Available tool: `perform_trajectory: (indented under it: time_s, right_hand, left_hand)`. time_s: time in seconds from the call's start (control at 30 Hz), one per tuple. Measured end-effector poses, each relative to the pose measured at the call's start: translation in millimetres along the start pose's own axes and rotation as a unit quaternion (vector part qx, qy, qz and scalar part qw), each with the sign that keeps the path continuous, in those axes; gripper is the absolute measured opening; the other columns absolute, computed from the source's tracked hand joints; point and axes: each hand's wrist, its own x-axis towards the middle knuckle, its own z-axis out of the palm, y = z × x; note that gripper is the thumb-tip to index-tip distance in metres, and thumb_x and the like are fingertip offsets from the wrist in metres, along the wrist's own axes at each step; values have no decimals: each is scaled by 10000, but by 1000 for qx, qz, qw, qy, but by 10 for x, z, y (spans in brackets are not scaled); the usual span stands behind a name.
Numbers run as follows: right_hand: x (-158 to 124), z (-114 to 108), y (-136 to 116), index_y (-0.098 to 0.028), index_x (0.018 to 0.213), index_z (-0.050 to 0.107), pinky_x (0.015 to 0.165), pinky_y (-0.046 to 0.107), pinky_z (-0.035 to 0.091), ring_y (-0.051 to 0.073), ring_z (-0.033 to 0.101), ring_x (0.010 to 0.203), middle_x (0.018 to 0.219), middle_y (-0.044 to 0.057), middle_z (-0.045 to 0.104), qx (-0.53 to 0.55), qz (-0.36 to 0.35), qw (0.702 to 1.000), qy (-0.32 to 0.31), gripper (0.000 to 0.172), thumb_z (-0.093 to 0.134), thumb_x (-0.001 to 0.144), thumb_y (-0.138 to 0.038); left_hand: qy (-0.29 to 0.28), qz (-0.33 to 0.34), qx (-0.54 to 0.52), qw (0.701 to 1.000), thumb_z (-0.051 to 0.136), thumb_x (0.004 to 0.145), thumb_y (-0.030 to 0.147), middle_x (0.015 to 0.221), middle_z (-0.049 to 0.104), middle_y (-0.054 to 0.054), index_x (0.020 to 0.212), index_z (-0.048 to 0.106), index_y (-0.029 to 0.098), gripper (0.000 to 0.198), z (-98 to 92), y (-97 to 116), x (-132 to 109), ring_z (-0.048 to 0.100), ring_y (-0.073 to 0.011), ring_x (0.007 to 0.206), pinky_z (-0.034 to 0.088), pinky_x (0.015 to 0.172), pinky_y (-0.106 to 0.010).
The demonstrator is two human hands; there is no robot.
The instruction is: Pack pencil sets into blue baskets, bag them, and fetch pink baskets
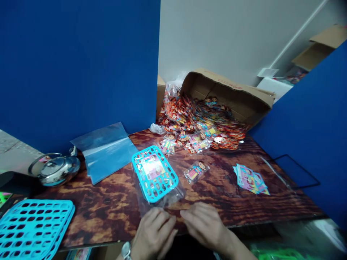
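Observation:
At the table's front edge, my left hand (157, 231) is closed, its fingers curled at the near end of a clear plastic bag (143, 206). Inside that bag lies a light-blue plastic basket (168, 177) with oval holes, and a printed card (154, 168) shows at its middle. Just right of my left hand, my right hand (203, 224) has its fingers bent and pressed together. Its fingertips point towards the left hand, and whatever they pinch is hidden. Beyond the hands rests one small bagged set with a doll figure (196, 171).
A tipped cardboard box (227, 90) spills a heap of bagged doll sets (200, 122) at the back. Printed cards (251, 178) lie right. Flat clear bags (108, 151), a metal kettle (58, 169) and stacked light-blue baskets (35, 227) are left. Blue panels (81, 65) flank the table.

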Motion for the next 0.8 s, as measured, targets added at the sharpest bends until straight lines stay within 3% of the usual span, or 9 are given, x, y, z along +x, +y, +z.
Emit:
perform_trajectory:
  time_s: [0.1, 0.17, 0.23, 0.33, 0.4, 0.5, 0.6, 0.67, 0.8]
  right_hand:
    - [146, -4, 169, -277, 1342, 442, 780, 323, 546, 178, 662, 861, 978, 46, 700, 11, 73, 992, 103, 527, 521, 849, -108]
    - [275, 100, 301, -263, 1400, 366, 925, 361, 503, 207, 591, 1089, 1208, 83, 612, 3, 117, 987, 114, 561, 526, 869, -177]
    - [348, 257, 418, -231, 1446, 281, 1030, 420, 427, 248, 445, 1272, 1397, 120, 449, 5, 162, 983, 89, 610, 517, 886, -278]
    - [287, 471, 529, -213, 1480, 169, 1055, 421, 401, 243, 393, 1316, 1446, 130, 385, 60, 193, 979, 3, 672, 488, 900, -331]
    - [179, 522, 570, -221, 1485, 139, 1047, 397, 412, 227, 417, 1301, 1428, 121, 418, 100, 194, 975, -50, 702, 501, 892, -320]
    - [79, 452, 635, -218, 1487, 128, 1039, 408, 415, 241, 401, 1313, 1445, 122, 395, 124, 212, 967, -66, 751, 534, 869, -350]
    - [177, 361, 741, -219, 1468, 223, 1005, 414, 443, 235, 480, 1249, 1394, 120, 466, 150, 249, 957, -20, 618, 438, 911, -380]
    - [324, 368, 823, -210, 1448, 285, 1003, 425, 439, 231, 514, 1214, 1362, 126, 501, 175, 273, 946, 11, 547, 370, 938, -387]
    - [566, 511, 928, -214, 1410, 367, 1012, 465, 418, 254, 519, 1206, 1374, 108, 492, 279, 276, 919, -44, 571, 447, 905, -468]
  left_hand:
    - [51, 1, -60, 997, 579, 774, 55, 799, 656, -64, 1041, 611, 109, 274, -94, -41, -70, 591, -146, 747, 538, 690, -266]
    - [114, -86, -53, 988, 552, 789, 25, 917, 639, -87, 1090, 599, 129, 322, -148, -140, -86, 596, -155, 874, 531, 773, -277]
    - [148, -216, -21, 965, 541, 822, 80, 1103, 585, -112, 1187, 559, 186, 380, -146, -274, -90, 560, -192, 1049, 504, 894, -355]
    - [116, -370, -27, 921, 538, 857, 260, 1317, 462, -136, 1340, 413, 243, 499, -21, -454, -131, 458, -259, 1229, 421, 1013, -512]
    - [103, -421, -81, 897, 533, 857, 322, 1380, 405, -146, 1389, 327, 245, 575, 98, -518, -196, 409, -274, 1285, 400, 1033, -532]
    - [148, -474, -139, 857, 589, 817, 369, 1471, 288, -153, 1433, 229, 249, 723, 214, -547, -287, 341, -295, 1341, 379, 1056, -521]
    - [192, -542, -218, 789, 624, 783, 437, 1533, 183, -130, 1454, 162, 277, 830, 199, -574, -255, 285, -305, 1373, 299, 1102, -534]
    - [208, -595, -300, 716, 620, 779, 469, 1542, 190, -112, 1455, 162, 275, 839, 151, -592, -148, 256, -282, 1391, 235, 1136, -513]
    - [208, -602, -512, 577, 635, 782, 424, 1429, 435, -127, 1388, 343, 220, 703, 103, -570, 103, 430, -272, 1296, 344, 1096, -454]
